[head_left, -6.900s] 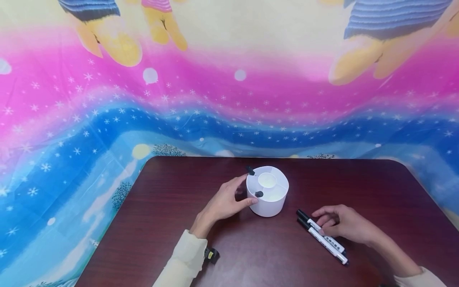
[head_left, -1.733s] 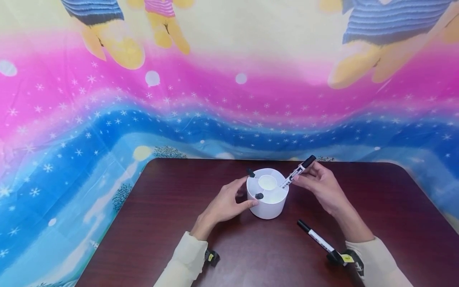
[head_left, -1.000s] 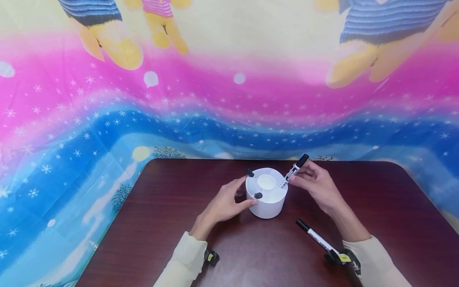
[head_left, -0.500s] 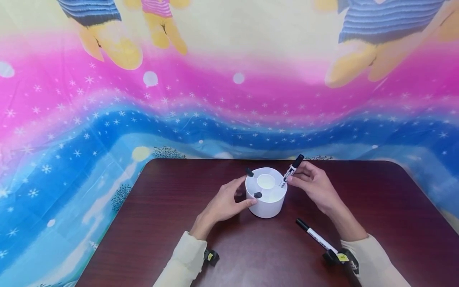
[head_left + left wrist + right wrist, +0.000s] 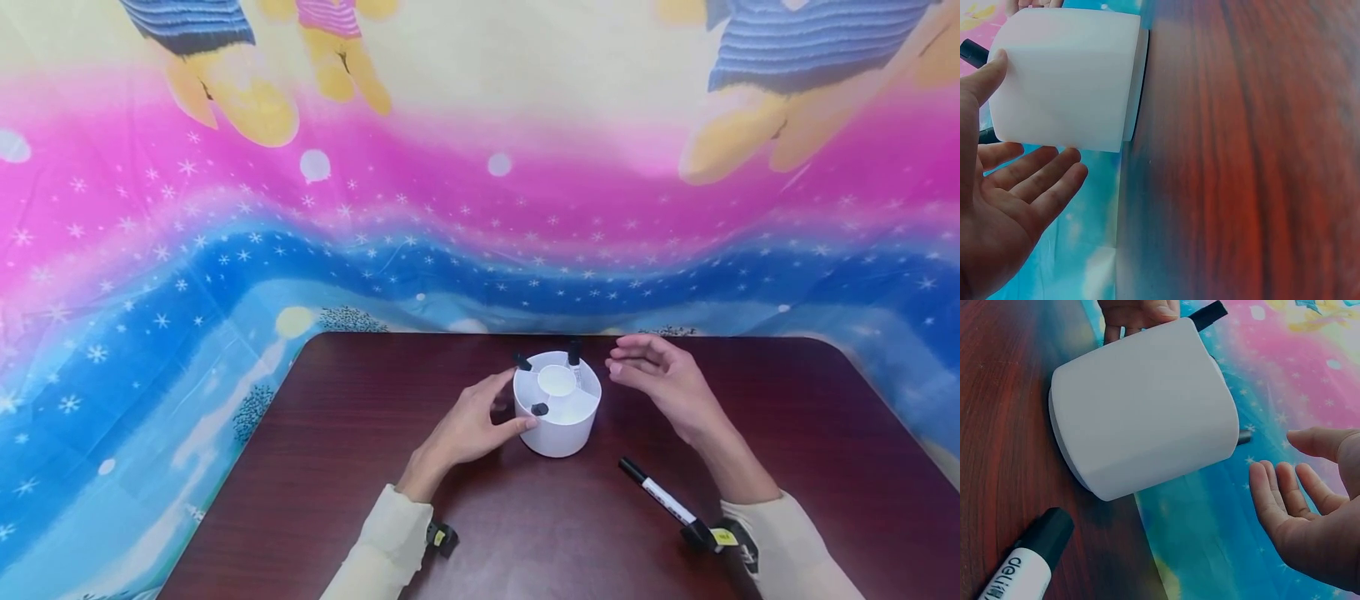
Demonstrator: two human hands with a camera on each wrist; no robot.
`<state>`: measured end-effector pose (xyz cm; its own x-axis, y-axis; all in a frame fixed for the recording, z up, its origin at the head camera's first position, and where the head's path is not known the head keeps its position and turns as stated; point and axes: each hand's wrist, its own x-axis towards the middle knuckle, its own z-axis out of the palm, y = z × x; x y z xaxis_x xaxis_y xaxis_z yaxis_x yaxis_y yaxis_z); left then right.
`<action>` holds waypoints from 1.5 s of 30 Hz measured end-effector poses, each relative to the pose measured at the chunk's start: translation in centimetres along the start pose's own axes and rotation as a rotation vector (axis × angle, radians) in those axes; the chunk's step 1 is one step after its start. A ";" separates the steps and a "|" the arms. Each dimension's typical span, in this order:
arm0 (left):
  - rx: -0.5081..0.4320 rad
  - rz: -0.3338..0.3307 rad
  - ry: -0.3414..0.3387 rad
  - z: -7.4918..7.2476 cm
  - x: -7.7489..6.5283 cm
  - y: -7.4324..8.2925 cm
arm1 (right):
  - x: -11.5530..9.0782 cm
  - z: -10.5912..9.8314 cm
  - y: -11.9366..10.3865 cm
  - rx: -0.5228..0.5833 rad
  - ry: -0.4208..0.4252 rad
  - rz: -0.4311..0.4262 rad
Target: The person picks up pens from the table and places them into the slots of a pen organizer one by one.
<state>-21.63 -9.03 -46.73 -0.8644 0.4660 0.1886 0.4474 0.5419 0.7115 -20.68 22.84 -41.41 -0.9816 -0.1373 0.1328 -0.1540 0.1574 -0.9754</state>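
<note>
A round white pen holder (image 5: 558, 433) with a ring-shaped centre and divided compartments stands on the table. My left hand (image 5: 468, 421) holds its left side, thumb at the front and fingers round the back. Black ends of two markers (image 5: 522, 362) show at its left part, one behind and one in front. A third marker (image 5: 574, 354) stands in the back right compartment, black end up. My right hand (image 5: 663, 379) hovers just right of the holder with fingers apart and nothing in them. In the right wrist view, its fingers (image 5: 1294, 494) are loosely bent.
Another black-capped white marker (image 5: 663, 498) lies on the dark red wooden table (image 5: 337, 433), its near end partly behind the right wrist's camera strap (image 5: 720, 537). A colourful printed cloth (image 5: 450, 208) hangs behind the table's far edge.
My right hand picked one of the two markers off the table, lowered it into the holder's right side and let go. The marker now leans upright inside. My left hand stays put.
</note>
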 end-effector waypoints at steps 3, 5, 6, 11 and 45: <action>-0.004 -0.003 -0.003 0.0 -0.1 0.0 | -0.1 -0.1 0.0 0.018 -0.004 -0.006; -0.007 -0.003 -0.004 0.0 -0.1 0.1 | -0.1 -0.1 0.0 0.037 -0.006 -0.011; -0.010 -0.003 -0.005 0.0 -0.1 0.1 | -0.2 -0.1 0.0 0.045 -0.007 -0.015; -0.024 -0.002 -0.009 0.0 -0.1 0.2 | -0.2 -0.1 0.0 0.081 -0.016 -0.023; -0.012 0.000 0.012 -0.3 -0.1 0.1 | -1.2 -1.2 0.1 -0.032 -0.088 -0.028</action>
<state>-21.53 -9.25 -46.47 -0.8672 0.4575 0.1967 0.4445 0.5331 0.7198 -19.65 24.24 -41.49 -0.9634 -0.2274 0.1423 -0.1857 0.1829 -0.9654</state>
